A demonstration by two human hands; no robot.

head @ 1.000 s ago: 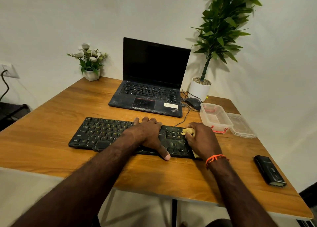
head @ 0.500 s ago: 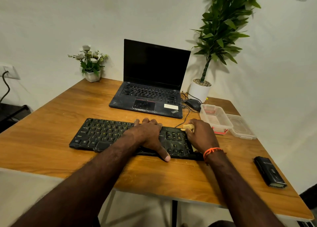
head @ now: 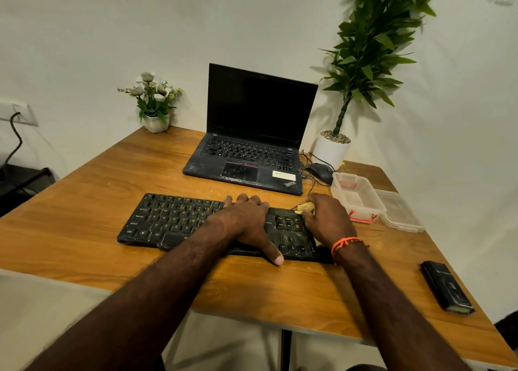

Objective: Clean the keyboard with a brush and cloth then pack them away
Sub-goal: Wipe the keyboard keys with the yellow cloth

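Bare forearms — orange thread wristband (head: 346, 243).

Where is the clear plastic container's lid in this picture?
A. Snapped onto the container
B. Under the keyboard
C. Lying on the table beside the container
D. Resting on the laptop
C: the lid lies flat on the table, right beside the open container.

The right hand (head: 328, 219), clutching the yellowish cloth (head: 304, 207), has slid away from the near right corner of the keyboard (head: 179, 219) toward its far right edge, uncovering the keys by the near corner.
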